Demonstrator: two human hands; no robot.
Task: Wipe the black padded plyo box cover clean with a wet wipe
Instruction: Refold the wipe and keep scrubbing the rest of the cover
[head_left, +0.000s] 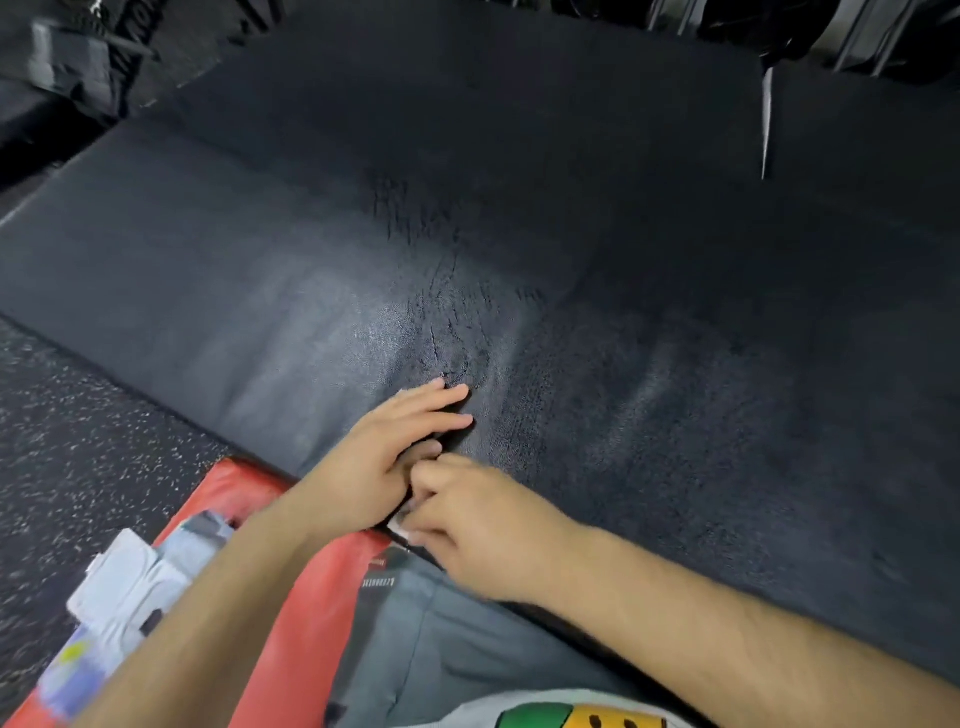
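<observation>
Speckled gym floor (78, 441) surrounds the black padded cover (571, 260). At the cover's near edge my left hand (379, 462) lies flat with straight fingers. My right hand (478, 525) touches it and pinches a small white piece, I judge the wet wipe (401, 527). The wipe is being readied, I think; next it must be spread and swept over the cover's cracked middle. A red pad (311, 597) lies against the cover's near edge.

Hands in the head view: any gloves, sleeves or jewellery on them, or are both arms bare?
Both are bare. The left hand and right hand wear no gloves, and no ring, watch or band shows. No sleeve covers either arm in the frame; the right forearm shows fine dark hair. Blur could hide small details.
</observation>
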